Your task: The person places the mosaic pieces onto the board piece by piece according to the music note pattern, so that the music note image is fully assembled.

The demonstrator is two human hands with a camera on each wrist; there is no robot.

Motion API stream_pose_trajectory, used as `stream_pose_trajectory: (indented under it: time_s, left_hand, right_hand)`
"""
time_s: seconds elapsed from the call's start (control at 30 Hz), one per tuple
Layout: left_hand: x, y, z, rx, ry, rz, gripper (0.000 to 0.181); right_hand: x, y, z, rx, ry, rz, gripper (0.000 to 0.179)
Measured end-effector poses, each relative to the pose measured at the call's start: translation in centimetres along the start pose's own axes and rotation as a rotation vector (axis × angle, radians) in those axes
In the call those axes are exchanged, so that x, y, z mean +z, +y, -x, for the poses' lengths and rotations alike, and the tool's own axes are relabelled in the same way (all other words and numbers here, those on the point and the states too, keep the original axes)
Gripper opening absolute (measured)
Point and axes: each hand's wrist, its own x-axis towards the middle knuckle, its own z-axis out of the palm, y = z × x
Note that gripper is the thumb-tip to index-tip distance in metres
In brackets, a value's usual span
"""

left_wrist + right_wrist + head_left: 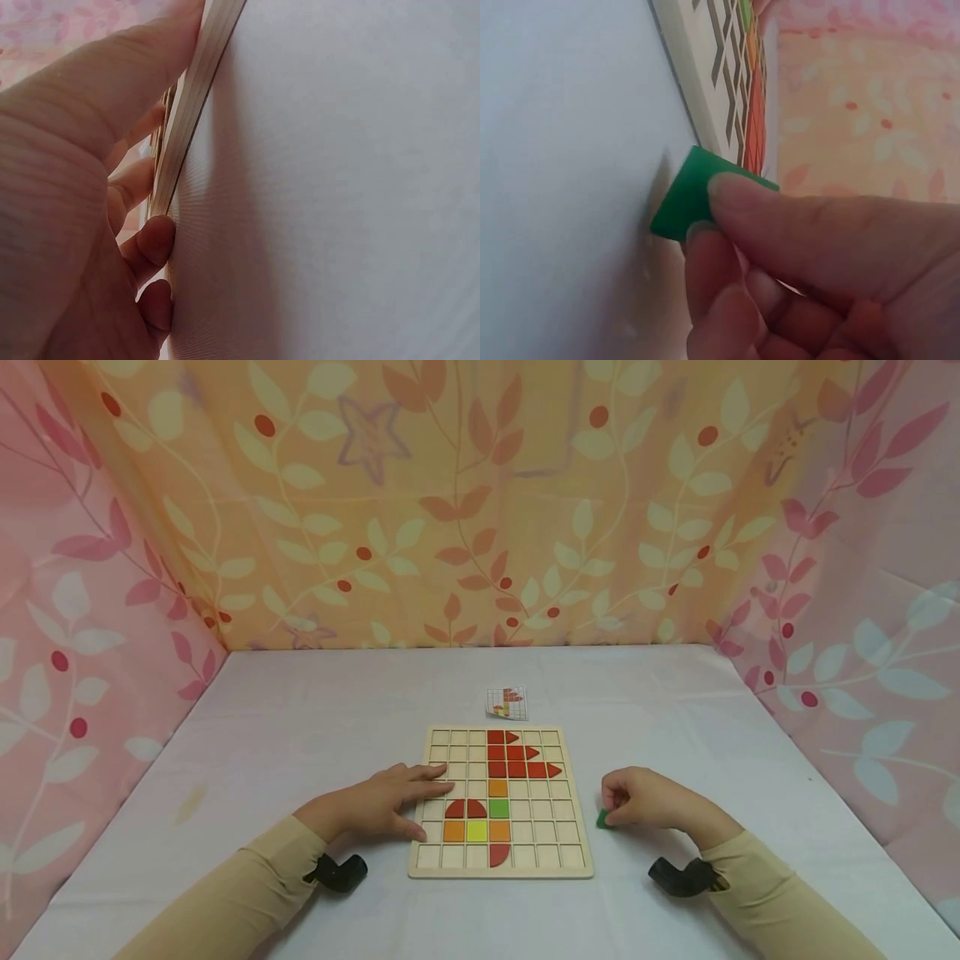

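Observation:
A wooden grid board (543, 860) lies on the table with red, orange, yellow and green pieces set in some of its cells. My left hand (382, 802) rests at the board's left side, fingers spread over the edge cells and the thumb at the rim; in the left wrist view the thumb touches the wooden edge. Right of the board, my right hand (645, 797) pinches a green tile (686, 195) between thumb and fingers. That tile has straight edges, and part of it is hidden by the thumb. A green square (498, 808) sits in the board's middle column.
Behind the board lies a small printed card (507, 702) showing a grid with a coloured pattern. A white cloth (300, 718) covers the table. Patterned curtains (480, 502) stand at the back and both sides. A black wrist device (682, 877) is on each wrist.

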Motion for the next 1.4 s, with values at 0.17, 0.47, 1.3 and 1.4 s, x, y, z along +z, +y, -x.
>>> stream_pose_trajectory:
  time_s: [0.17, 0.47, 1.3, 1.4]
  left_hand:
    - [0.0, 0.0, 0.0, 0.003, -0.001, -0.005, 0.075]
    - [0.0, 0.1, -0.1, -0.006, 0.001, -0.001, 0.075]
    - [-0.1, 0.0, -0.1, 0.017, -0.009, -0.006, 0.077]
    - [-0.2, 0.0, -0.1, 0.024, -0.007, -0.005, 0.077]
  right_hand:
    - [0.1, -0.3, -0.5, -0.008, 0.027, -0.028, 0.015]
    - [0.3, -2.0, -1.6, 0.019, 0.105, -0.058, 0.02]
    - [3.9, -7.1, -4.9, -0.179, -0.034, -0.178, 0.004]
    - [4.6, -8.2, -5.4, -0.202, -0.052, -0.167, 0.006]
